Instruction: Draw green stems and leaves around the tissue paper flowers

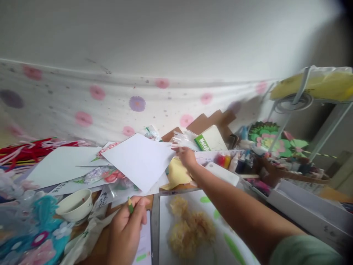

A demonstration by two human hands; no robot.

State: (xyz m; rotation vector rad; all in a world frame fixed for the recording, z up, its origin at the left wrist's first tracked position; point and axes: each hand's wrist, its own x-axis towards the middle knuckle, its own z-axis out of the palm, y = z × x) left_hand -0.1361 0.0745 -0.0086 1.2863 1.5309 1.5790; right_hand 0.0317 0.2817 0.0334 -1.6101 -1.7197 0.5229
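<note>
My right hand reaches forward and pinches the right corner of a white sheet of paper, which is raised at an angle over the clutter. Closed near the lower middle, my left hand grips a green pencil whose end pokes up beside the thumb; the rest of it is hidden. Below my right forearm lies a white sheet with tan ruffled flowers and green leaf shapes. A yellow paper sits just under my right hand.
A white bowl stands at left, beside blue and pink craft pieces. Behind are a green-and-white notepad and brown cardboard. At right are small paint bottles, a white box and a metal rack.
</note>
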